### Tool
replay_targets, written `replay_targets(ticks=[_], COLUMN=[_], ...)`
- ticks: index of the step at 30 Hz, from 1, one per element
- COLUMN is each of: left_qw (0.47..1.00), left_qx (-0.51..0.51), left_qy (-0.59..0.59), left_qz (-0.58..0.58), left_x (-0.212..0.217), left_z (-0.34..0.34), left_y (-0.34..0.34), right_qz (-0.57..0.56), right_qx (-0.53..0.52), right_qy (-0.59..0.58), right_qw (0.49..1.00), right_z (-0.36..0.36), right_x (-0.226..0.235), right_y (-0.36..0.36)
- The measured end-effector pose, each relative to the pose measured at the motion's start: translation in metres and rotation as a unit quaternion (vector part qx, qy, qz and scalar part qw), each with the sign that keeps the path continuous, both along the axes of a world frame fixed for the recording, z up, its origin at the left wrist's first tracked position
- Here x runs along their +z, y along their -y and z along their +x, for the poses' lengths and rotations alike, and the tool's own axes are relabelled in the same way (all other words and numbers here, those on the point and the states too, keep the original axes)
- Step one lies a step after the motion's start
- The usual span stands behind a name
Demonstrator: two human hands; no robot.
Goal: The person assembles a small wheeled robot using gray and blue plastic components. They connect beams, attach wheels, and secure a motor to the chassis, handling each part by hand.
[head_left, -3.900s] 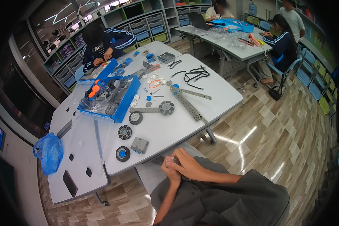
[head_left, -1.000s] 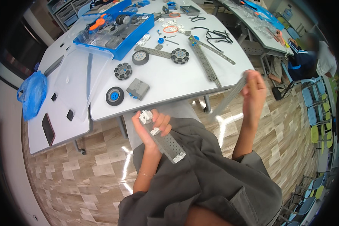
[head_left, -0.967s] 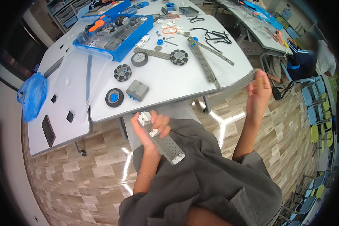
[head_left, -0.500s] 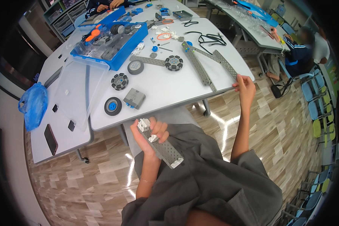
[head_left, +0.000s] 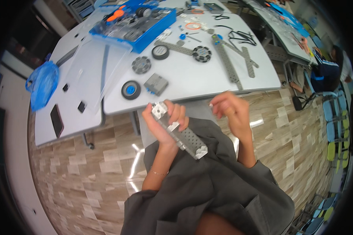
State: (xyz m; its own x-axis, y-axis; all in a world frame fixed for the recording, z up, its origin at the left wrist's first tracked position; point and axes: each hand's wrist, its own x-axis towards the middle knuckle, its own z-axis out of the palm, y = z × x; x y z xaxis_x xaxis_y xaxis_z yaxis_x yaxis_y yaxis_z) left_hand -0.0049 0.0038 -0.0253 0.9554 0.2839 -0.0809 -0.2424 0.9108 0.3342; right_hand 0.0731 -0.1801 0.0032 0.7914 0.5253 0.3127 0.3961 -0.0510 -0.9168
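My left hand (head_left: 157, 126) is closed around a grey perforated plastic beam assembly (head_left: 193, 138), held tilted over my lap, with white connector pieces (head_left: 159, 110) at its ends and middle. My right hand (head_left: 234, 113) hovers just off the table's front edge, fingers loosely bent and slightly blurred. A tiny pale spot shows at one fingertip; I cannot make out what it is. Beyond that hand, a short grey beam (head_left: 247, 62) lies across a thin beam, beside a long grey beam (head_left: 225, 58). A grey block-shaped module (head_left: 156, 84) sits near the edge, closest to my left hand.
On the white table (head_left: 184, 84) are a tyred wheel (head_left: 130, 90), a roller wheel (head_left: 202, 54), black cables (head_left: 241, 37) and a blue parts box (head_left: 145, 42). A clear lid (head_left: 86, 74), a phone (head_left: 57, 120) and a blue bag (head_left: 43, 84) lie left. Chairs (head_left: 331, 113) line the right.
My right hand has let go of the short grey beam and drawn back left toward my lap. The beam now lies on the table at a changed angle. My left hand still holds its assembly.
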Motion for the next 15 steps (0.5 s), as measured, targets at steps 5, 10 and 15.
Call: replay_targets(ticks=[5, 10, 15], left_qw=[0.993, 0.981, 0.987], left_qx=[0.088, 0.119, 0.088], left_qy=[0.019, 0.018, 0.031], left_qz=[0.077, 0.151, 0.133], left_x=[0.028, 0.042, 0.042], left_z=[-0.011, -0.022, -0.021], left_y=[-0.006, -0.012, -0.016], right_qz=[-0.132, -0.146, -0.085], right_qx=[0.192, 0.264, 0.279], right_qy=[-0.016, -0.127, -0.215], right_qw=[0.972, 0.945, 0.932], right_z=[-0.033, -0.037, -0.039], right_x=[0.011, 0.01, -0.002], right_y=[-0.033, -0.033, -0.038])
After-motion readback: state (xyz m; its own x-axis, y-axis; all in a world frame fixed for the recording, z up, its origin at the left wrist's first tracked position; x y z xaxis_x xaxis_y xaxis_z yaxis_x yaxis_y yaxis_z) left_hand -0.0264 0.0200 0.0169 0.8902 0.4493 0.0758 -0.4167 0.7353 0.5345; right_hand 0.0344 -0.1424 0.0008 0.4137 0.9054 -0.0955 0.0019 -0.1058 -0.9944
